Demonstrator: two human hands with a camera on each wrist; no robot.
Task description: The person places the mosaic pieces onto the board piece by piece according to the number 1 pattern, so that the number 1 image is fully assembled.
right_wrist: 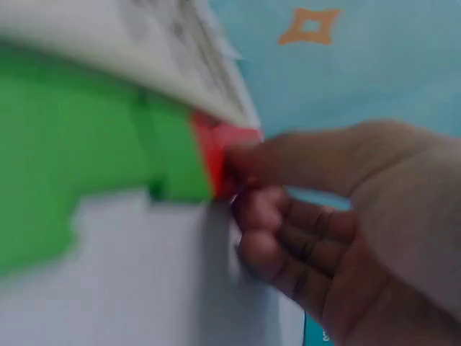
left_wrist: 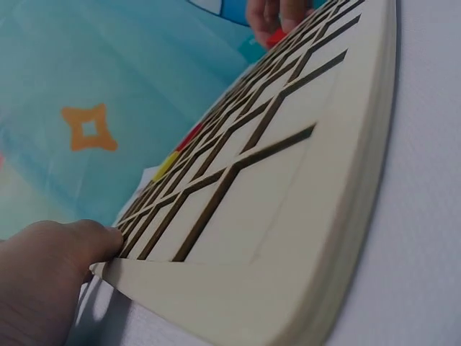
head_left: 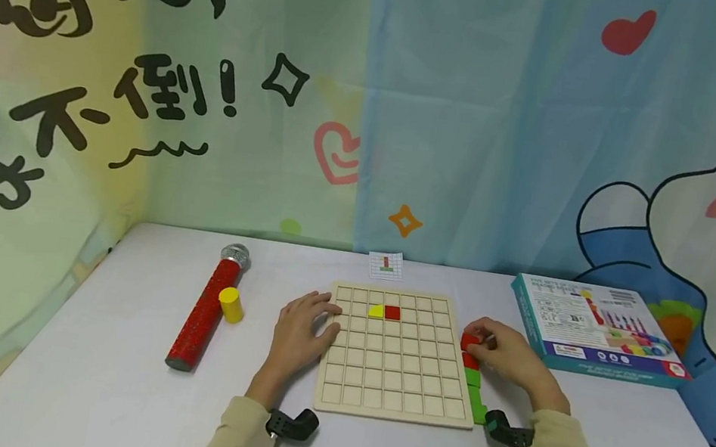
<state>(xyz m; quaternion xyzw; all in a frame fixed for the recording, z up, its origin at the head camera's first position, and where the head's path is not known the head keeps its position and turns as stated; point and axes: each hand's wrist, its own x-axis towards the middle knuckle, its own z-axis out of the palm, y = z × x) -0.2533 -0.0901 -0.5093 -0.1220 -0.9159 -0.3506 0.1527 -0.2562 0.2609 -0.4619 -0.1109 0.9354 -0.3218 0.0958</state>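
A pale wooden grid board lies on the table, with a yellow square and a red square side by side in an upper row. My left hand rests at the board's left edge; in the left wrist view its thumb touches the rim. Beyond the right edge, my right hand pinches a red block between thumb and fingers. Another red block and green pieces line that edge; the right wrist view shows the green pieces blurred.
Left of the board lie a red microphone-shaped thing and a yellow cylinder. A small card with a red and green figure is behind the board. At the right back lies a teal-edged box; a printed curtain hangs behind.
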